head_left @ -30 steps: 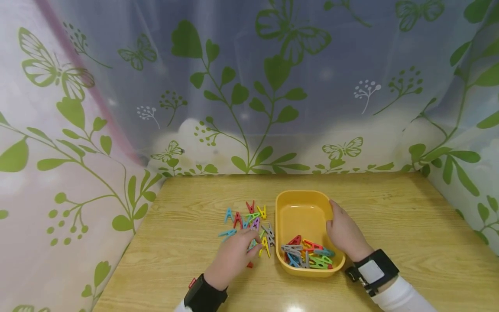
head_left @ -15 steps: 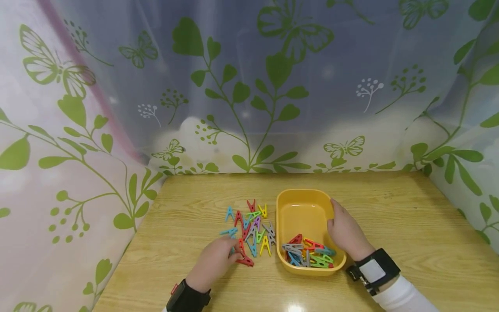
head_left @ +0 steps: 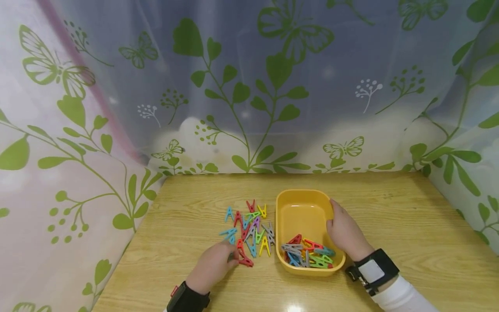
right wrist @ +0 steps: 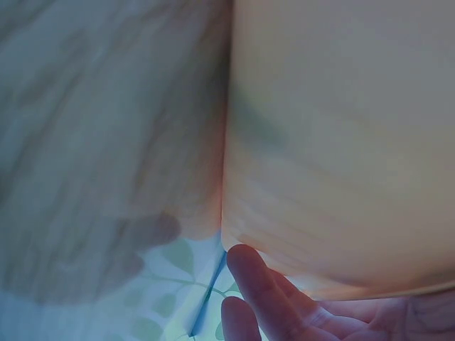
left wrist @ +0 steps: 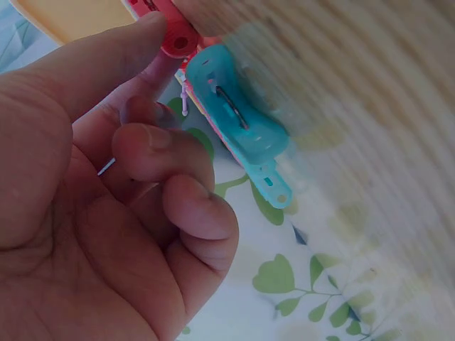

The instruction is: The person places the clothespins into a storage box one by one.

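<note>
My left hand (head_left: 214, 265) is at the near left of a loose pile of small plastic clothespins (head_left: 251, 234) on the table. In the left wrist view its thumb and index finger pinch the end of a red clothespin (left wrist: 179, 37), while the other fingers curl in. A turquoise clothespin (left wrist: 238, 106) lies just beyond these fingers. My right hand (head_left: 348, 232) grips the right rim of a yellow plastic basin (head_left: 304, 195), with fingers along its outer wall (right wrist: 341, 177) in the right wrist view. Several mixed-colour clothespins (head_left: 308, 253) lie in the basin's near end.
The wooden table (head_left: 187, 195) carries the pile directly left of the basin, a small gap between them. A curtain (head_left: 249, 86) printed with leaves and butterflies hangs behind the table and along both sides.
My left hand has moved left and toward me, from over the pile to the red clothespin at its near edge. My right hand stays on the basin.
</note>
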The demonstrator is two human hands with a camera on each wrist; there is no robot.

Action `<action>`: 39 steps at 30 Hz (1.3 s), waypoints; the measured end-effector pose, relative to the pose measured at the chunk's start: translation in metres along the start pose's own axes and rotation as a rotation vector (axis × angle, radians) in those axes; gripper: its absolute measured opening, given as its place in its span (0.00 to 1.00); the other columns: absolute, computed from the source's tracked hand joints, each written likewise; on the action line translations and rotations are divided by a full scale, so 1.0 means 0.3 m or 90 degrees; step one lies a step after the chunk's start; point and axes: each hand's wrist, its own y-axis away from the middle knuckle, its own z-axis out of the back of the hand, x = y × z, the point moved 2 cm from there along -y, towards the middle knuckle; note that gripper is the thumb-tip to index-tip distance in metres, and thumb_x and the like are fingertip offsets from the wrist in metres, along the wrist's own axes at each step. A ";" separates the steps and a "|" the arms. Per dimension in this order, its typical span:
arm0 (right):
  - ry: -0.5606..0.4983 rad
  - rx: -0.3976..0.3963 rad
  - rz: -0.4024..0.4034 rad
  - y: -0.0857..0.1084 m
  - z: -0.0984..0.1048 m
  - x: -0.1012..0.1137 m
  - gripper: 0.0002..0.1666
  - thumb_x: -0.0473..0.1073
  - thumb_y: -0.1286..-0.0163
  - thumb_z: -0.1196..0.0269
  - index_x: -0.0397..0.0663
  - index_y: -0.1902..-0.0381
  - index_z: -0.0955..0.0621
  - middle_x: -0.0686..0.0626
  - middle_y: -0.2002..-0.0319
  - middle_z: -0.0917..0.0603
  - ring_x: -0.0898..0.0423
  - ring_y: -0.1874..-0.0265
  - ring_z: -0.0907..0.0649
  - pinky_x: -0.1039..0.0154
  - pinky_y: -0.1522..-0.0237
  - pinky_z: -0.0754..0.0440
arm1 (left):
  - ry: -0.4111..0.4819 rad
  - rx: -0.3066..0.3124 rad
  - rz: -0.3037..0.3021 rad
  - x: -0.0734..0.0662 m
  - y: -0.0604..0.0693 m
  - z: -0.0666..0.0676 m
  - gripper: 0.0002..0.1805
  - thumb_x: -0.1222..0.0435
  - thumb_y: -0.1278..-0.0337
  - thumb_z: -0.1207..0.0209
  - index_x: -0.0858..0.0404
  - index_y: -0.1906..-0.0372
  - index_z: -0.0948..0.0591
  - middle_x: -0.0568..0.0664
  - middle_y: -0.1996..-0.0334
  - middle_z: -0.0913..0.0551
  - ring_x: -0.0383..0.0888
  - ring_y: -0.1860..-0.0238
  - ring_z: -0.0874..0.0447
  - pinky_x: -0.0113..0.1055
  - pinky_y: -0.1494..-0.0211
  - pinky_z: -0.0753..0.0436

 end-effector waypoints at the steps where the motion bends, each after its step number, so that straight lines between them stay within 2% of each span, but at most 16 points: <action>1: 0.000 0.000 0.001 0.000 0.000 0.001 0.36 0.35 0.22 0.53 0.23 0.23 0.47 0.22 0.27 0.37 0.28 0.30 0.30 0.34 0.32 0.31 | -0.002 -0.001 0.001 0.000 0.000 -0.001 0.06 0.64 0.44 0.27 0.54 0.71 0.14 0.38 0.72 0.21 0.33 0.71 0.26 0.31 0.67 0.25; 12: 0.000 -0.006 0.004 0.002 -0.003 -0.002 0.36 0.35 0.22 0.52 0.24 0.23 0.47 0.23 0.27 0.37 0.28 0.30 0.29 0.34 0.32 0.31 | 0.030 0.003 0.027 -0.001 -0.001 -0.005 0.07 0.63 0.41 0.29 0.53 0.72 0.15 0.37 0.74 0.22 0.33 0.75 0.32 0.30 0.70 0.30; 19: -0.001 -0.006 0.009 0.003 -0.005 -0.003 0.36 0.35 0.22 0.52 0.24 0.23 0.47 0.23 0.28 0.36 0.29 0.31 0.29 0.34 0.32 0.31 | 0.039 -0.025 0.016 -0.033 0.011 0.018 0.05 0.64 0.41 0.28 0.54 0.70 0.14 0.39 0.73 0.21 0.33 0.76 0.32 0.29 0.72 0.31; 24: 0.000 -0.010 0.013 0.001 -0.001 0.000 0.35 0.35 0.22 0.53 0.24 0.23 0.47 0.23 0.28 0.36 0.28 0.31 0.29 0.34 0.33 0.31 | 0.030 -0.061 0.000 -0.053 0.000 0.010 0.05 0.63 0.39 0.30 0.54 0.68 0.15 0.40 0.70 0.18 0.32 0.73 0.30 0.29 0.70 0.29; 29: 0.004 -0.010 0.014 0.000 -0.001 -0.002 0.36 0.35 0.22 0.53 0.23 0.23 0.47 0.22 0.28 0.36 0.28 0.31 0.29 0.34 0.32 0.31 | 0.034 -0.124 -0.017 -0.092 -0.017 0.001 0.03 0.62 0.37 0.31 0.56 0.64 0.15 0.42 0.68 0.18 0.33 0.73 0.30 0.28 0.70 0.29; 36: 0.003 -0.007 0.010 0.005 0.001 0.002 0.36 0.35 0.22 0.52 0.23 0.23 0.47 0.23 0.27 0.36 0.28 0.31 0.29 0.35 0.32 0.31 | 0.046 -0.214 -0.080 -0.168 -0.025 -0.020 0.04 0.64 0.37 0.31 0.57 0.61 0.14 0.44 0.65 0.15 0.35 0.68 0.20 0.29 0.66 0.22; 39: 0.004 -0.004 0.006 0.007 0.002 0.004 0.36 0.35 0.22 0.52 0.24 0.23 0.47 0.23 0.27 0.37 0.28 0.30 0.29 0.35 0.32 0.31 | 0.040 -0.228 -0.095 -0.192 -0.028 -0.028 0.04 0.63 0.37 0.30 0.57 0.61 0.14 0.45 0.65 0.15 0.37 0.67 0.18 0.29 0.65 0.21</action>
